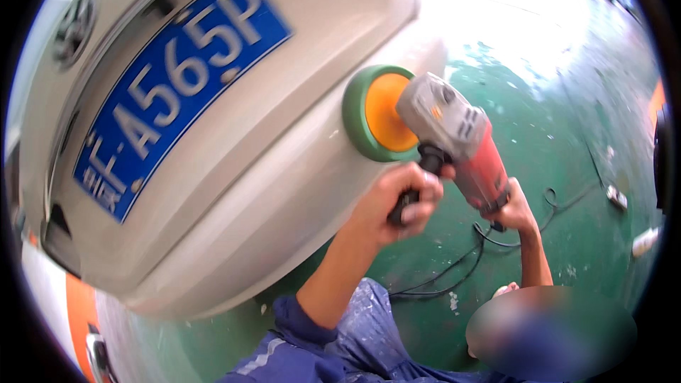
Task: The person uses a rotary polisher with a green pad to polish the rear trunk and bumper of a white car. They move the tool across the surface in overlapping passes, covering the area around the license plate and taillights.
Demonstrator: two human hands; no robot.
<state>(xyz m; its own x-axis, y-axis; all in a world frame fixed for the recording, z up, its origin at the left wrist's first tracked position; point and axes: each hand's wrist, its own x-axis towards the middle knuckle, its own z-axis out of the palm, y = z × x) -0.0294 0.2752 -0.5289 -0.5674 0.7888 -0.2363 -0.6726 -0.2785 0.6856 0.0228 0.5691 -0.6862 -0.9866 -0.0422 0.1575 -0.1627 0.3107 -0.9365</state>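
A red and grey electric polisher [454, 128] is held up between my two hands. My left hand [408, 198] wraps round its black side handle [430, 159]. My right hand [512, 207] grips the rear end of the red body, where the cord is. On the tool's head is a round pad with a green rim [357, 117] and an orange middle [386, 110]. The pad's face is against the pale rear bumper [312, 163] of a car, and its contact side is hidden. A blue number plate [184, 92] is fixed higher on the car's rear.
A black cord [454, 285] trails in loops over the green floor [518, 124]. At the right lie a white bottle [644, 241] and a small socket block [616, 197] on a cable. Parts of other vehicles show at the far top right. A blurred patch hides the lower right.
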